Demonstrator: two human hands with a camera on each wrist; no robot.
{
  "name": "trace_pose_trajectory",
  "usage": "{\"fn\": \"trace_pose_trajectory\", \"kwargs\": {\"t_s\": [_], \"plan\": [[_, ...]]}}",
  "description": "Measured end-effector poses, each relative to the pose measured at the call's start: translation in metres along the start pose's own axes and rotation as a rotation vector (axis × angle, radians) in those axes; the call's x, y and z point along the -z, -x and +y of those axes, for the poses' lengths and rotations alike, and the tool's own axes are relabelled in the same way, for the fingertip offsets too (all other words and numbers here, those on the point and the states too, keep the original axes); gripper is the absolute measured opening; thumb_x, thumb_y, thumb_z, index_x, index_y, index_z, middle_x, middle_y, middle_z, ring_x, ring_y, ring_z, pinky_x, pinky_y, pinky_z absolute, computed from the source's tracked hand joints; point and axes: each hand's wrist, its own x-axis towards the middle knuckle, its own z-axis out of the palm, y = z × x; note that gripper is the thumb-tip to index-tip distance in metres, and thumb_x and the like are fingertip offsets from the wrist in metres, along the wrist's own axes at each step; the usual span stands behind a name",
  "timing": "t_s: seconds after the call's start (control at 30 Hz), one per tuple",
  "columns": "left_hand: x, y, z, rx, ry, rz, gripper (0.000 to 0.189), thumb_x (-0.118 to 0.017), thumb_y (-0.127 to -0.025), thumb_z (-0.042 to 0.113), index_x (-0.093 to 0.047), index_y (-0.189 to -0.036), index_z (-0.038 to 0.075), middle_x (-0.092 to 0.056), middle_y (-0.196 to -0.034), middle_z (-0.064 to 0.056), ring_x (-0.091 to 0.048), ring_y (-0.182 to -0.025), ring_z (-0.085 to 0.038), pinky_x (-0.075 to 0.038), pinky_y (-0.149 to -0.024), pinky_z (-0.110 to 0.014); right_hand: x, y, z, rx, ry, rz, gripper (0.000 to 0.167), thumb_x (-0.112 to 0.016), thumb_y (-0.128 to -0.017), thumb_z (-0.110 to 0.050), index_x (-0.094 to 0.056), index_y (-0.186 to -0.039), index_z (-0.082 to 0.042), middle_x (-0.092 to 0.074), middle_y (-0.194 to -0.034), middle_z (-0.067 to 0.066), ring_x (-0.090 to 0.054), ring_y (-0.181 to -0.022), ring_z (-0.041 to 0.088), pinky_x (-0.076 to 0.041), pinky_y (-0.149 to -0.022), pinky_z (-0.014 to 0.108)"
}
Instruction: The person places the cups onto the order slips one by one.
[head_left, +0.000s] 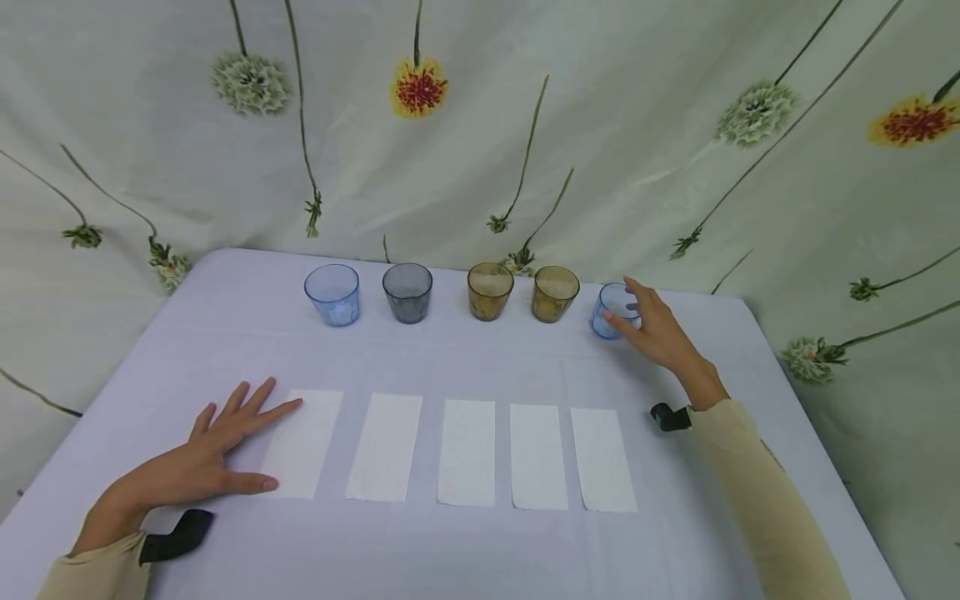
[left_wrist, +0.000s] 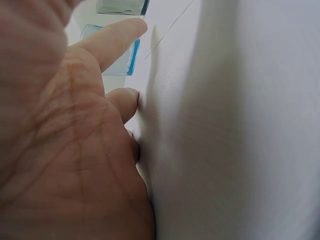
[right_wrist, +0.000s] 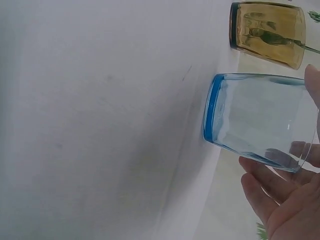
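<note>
Head view: the right hand [head_left: 663, 333] is at the far right of the white table [head_left: 480, 554], thumb and fingers curved round the right blue glass [head_left: 612, 300] near its rim; how firmly it holds cannot be told. That glass ends a row along the far edge. Left of it stand the right amber glass [head_left: 555, 296], the left amber glass [head_left: 489, 293], the grey glass [head_left: 408, 295] and the left blue glass [head_left: 333, 297], all upright and apart. The left hand [head_left: 202, 462] rests at the near left, fingers straight and spread wide, gripping nothing, with its index fingertip and thumb tip at the leftmost sheet [head_left: 306, 442]. Four more white sheets [head_left: 467, 454] lie in line to its right. Behind hangs a flower-printed cloth [head_left: 615, 75].

Left wrist view: the palm fills the left side, fingers extended close to the white surface. Beyond, partly hidden by a finger, is a blue-based glass [left_wrist: 124, 65].

Right wrist view: the right blue glass shows sideways, base toward the table, near the right amber glass; the thumb lies at one side of the rim, other fingers opposite, some visible through the clear wall
</note>
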Motion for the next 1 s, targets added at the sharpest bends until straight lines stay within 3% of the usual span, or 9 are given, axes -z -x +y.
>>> {"fn": "trace_pose_trajectory", "kwargs": {"t_s": [0.63,1.0], "plan": [[-0.001,0.001,-0.002,0.013,0.003,-0.004,0.091,-0.077,-0.084,0.042,-0.027,-0.159,0.029,0.008,-0.168,-0.020,0.026,-0.150,-0.044,0.032,-0.109,-0.059,-0.002,0.003,-0.011,-0.046,0.032,-0.011,0.085,-0.051,-0.101,-0.050,-0.011,-0.160,-0.002,-0.025,-0.158,0.026,-0.041,-0.139,0.044,-0.039,-0.108,0.062],[-0.001,0.000,-0.002,0.005,-0.011,-0.002,0.092,-0.078,-0.083,0.043,-0.027,-0.159,0.029,0.008,-0.168,-0.020,0.025,-0.150,-0.044,0.031,-0.109,-0.060,0.006,0.016,-0.017,0.002,0.020,0.021,0.084,-0.052,-0.102,-0.048,-0.015,-0.158,0.001,-0.028,-0.156,0.029,-0.044,-0.134,0.047,-0.042,-0.104,0.063]]}}
